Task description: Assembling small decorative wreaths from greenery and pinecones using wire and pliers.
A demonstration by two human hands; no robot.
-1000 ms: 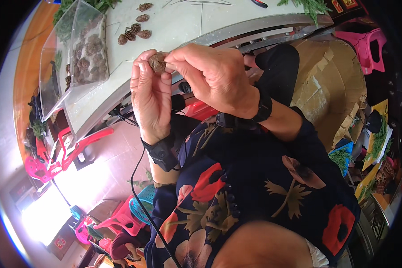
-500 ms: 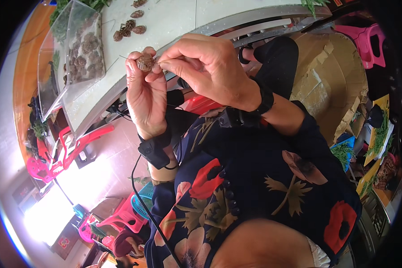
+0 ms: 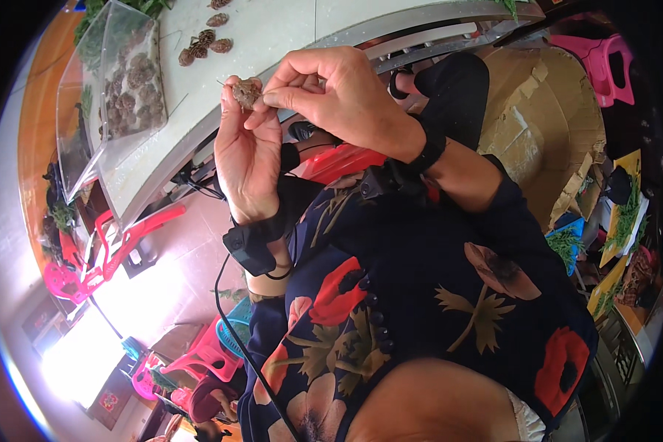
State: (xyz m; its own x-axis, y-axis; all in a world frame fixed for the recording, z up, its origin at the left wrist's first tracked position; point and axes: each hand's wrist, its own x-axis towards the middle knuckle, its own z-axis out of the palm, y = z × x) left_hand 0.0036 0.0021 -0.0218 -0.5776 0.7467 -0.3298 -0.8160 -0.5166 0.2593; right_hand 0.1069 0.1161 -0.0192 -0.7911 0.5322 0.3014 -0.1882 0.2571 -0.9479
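Observation:
My left hand (image 3: 244,151) is raised palm-up in front of my chest and pinches a small brown pine cone (image 3: 247,90) between thumb and fingertips. My right hand (image 3: 339,92) meets it from the right, its thumb and forefinger closed on the cone's right side, where a thin wire or stem sticks out to the left. Both wrists wear black bands, and a thin black cable hangs from the left one.
A white table (image 3: 272,29) lies ahead with three loose pine cones (image 3: 202,46) and a clear plastic bag (image 3: 118,96) holding several more. Pink and red plastic stools (image 3: 118,243) stand on the floor at left. Cardboard (image 3: 545,125) and green sprigs (image 3: 626,214) lie at right.
Both hands have stayed together on the pine cone while turning it slightly; the view has shifted so the table and hands sit a little higher in the picture.

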